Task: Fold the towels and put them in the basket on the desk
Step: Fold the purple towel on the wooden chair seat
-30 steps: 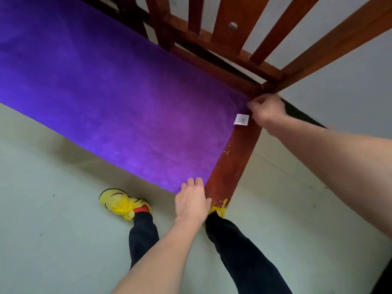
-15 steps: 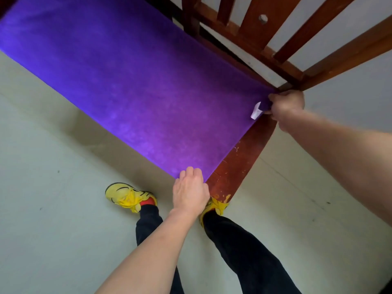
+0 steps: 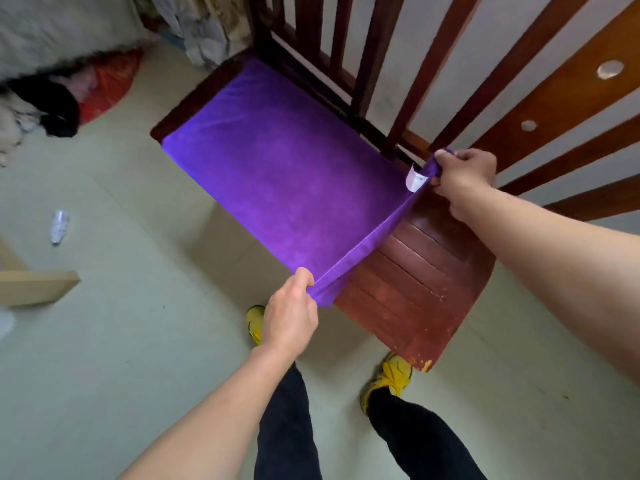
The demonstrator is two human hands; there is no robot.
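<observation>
We see the left hand [image 3: 292, 317] pinching the near corner of the purple plush towel [image 3: 294, 181]. The towel lies spread on the dark red wooden bench [image 3: 426, 282] between both hands. The right hand [image 3: 462, 173] grips its far corner, beside a small white label [image 3: 414, 179].

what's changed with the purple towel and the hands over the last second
Both hands closed on the purple towel and lifted its near edge off the wooden bench: left hand at the front corner, right hand at the tagged corner. The rest of the towel stays spread flat.
</observation>
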